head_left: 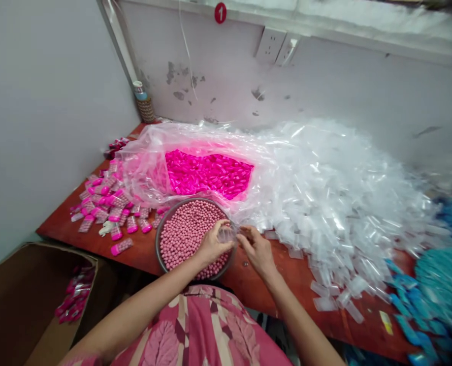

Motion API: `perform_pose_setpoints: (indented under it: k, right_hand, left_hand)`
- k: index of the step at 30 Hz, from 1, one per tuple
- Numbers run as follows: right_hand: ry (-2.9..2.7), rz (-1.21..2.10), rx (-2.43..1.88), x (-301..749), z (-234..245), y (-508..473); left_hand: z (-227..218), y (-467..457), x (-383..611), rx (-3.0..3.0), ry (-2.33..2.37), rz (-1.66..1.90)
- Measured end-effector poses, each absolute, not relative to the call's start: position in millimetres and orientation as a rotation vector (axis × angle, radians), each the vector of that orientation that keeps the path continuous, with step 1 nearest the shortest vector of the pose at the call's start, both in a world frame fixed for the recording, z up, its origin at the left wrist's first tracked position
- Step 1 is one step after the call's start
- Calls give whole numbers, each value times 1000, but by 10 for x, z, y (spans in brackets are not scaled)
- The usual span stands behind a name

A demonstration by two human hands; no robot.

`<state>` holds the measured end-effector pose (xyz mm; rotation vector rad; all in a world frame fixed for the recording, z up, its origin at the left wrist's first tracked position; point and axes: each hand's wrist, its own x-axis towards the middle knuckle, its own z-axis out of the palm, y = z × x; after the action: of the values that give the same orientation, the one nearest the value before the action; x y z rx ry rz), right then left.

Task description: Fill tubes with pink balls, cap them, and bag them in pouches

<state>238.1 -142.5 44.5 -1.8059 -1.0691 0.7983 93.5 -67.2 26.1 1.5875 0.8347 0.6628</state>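
My left hand (213, 245) is closed around a small clear plastic bottle (227, 234), above the right side of a round bowl (158, 249). Pink beads (188, 234) fill that bowl. My right hand (259, 251) is just right of it, thumb and fingers pinched at the other end of the clear bottle. Whether those fingers also hold something small is hidden. Behind the bowl an opened clear bag (146, 152) holds many bright pink caps (211, 173). To the left lie bead-filled bottles with pink caps (122, 246).
A large heap of clear empty bottles (325, 178) covers the right of the red table (249, 284). Teal and blue items (439, 279) lie at the far right. A cardboard box (39, 300) with pink-capped bottles stands lower left. A flask (144, 104) is in the back corner.
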Motion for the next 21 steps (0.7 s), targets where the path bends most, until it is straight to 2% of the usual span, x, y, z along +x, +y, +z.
perform_pose_setpoints:
  k: [6, 14, 21]
  right_hand:
    - [-997, 1226, -1318, 2176, 550, -1361]
    - [-1215, 1527, -1205, 2323, 566, -1135]
    - [-1342, 1785, -1064, 2037, 528, -1050]
  left_hand:
    - [239, -560, 763, 1224, 684, 687]
    - [390, -582, 509, 994, 372, 380]
    - [273, -646, 479, 660, 481, 536]
